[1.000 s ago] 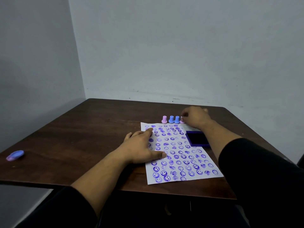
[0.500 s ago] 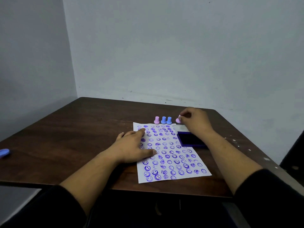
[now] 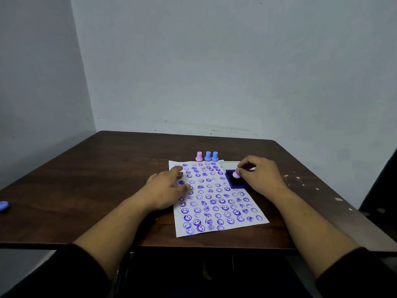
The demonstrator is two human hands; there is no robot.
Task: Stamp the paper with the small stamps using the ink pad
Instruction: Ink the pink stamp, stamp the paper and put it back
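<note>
- Your right hand point(image 3: 261, 176) pinches a pink stamp point(image 3: 235, 174) onto the ink pad point(image 3: 236, 183), right of the paper point(image 3: 217, 198).
- Left hand point(image 3: 166, 188) flat, fingers spread, pins the smiley-covered paper on the table point(image 3: 96, 183).
- Three stamps point(image 3: 207, 156) stand beyond.

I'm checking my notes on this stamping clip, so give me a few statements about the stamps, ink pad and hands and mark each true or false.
1. The right hand holds a pink stamp on the ink pad. True.
2. Three stamps stand beyond the paper. True: one pink, two blue.
3. The left hand holds a stamp. False: it lies flat on the paper.
4. The paper is blank. False: purple prints cover it.
</note>
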